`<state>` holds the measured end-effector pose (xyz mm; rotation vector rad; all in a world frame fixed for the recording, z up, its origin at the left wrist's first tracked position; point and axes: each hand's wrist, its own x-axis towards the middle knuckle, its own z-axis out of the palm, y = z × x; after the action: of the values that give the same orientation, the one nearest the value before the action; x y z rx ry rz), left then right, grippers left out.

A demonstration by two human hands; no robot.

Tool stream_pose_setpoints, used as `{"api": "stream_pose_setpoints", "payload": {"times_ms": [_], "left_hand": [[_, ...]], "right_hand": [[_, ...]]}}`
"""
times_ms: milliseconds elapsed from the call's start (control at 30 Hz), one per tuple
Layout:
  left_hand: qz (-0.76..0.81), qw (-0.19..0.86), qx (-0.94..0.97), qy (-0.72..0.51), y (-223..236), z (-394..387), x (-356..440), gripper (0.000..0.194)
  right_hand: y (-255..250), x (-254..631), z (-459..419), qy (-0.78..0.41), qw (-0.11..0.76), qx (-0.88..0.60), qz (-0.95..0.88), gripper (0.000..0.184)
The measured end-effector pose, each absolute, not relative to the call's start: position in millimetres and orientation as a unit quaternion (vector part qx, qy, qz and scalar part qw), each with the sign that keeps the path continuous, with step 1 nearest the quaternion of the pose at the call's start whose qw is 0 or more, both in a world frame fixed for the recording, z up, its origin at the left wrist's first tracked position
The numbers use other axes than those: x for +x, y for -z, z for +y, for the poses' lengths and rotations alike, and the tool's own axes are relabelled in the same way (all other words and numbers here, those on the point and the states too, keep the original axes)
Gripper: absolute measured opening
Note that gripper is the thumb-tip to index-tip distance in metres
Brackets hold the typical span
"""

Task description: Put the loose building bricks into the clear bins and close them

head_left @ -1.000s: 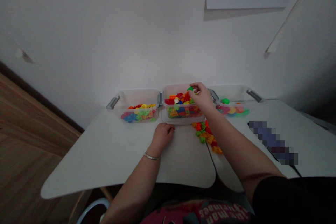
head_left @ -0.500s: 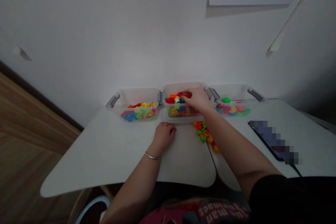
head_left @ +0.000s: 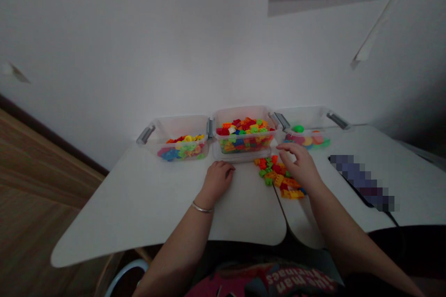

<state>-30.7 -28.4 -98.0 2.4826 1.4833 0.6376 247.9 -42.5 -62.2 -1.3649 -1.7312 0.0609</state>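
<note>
My left hand (head_left: 218, 178) rests on the white table, fingers loosely bent with a small gap to the thumb; nothing shows in it. A loose pile of toy building blocks (head_left: 278, 178) in red, orange, green and yellow lies to its right. Over the pile's right side hovers my right hand (head_left: 298, 162), thumb and fingers apart, nothing visible between them. It partly covers some blocks. Behind the pile stands the middle clear plastic box (head_left: 218, 123), heaped with similar coloured blocks (head_left: 249, 132).
Left of the middle box is another clear box (head_left: 167, 125) with small coloured pieces. A third clear box (head_left: 303, 116) on the right holds round coloured pieces. A phone (head_left: 358, 183) with a cable lies at right. A seam (head_left: 282, 209) runs between the tabletops.
My right hand has come out of the middle box and moved right and toward me, over the loose blocks. The left hand has stayed where it was. The view has shifted slightly.
</note>
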Motion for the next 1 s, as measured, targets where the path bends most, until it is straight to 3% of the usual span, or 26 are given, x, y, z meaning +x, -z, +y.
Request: {"api": "stream_pose_setpoints", "payload": {"times_ms": [300, 600, 767, 1000], "left_hand": [[0.401, 0.113, 0.883, -0.218, 89, -48, -5, 0.039], [0.308, 0.060, 0.929, -0.195, 102, -58, 50, 0.055], [0.302, 0.042, 0.935, -0.183, 111, -50, 67, 0.056], [0.335, 0.024, 0.929, -0.154, 97, -48, 49, 0.045]], "right_hand": [[131, 267, -82, 0.032, 0.232, -0.594, -0.770, 0.073], [129, 257, -80, 0.036, 0.245, -0.595, -0.765, 0.056], [125, 255, -83, 0.044, 0.205, -0.597, -0.774, 0.065], [116, 245, -86, 0.030, 0.209, -0.640, -0.739, 0.053]]}}
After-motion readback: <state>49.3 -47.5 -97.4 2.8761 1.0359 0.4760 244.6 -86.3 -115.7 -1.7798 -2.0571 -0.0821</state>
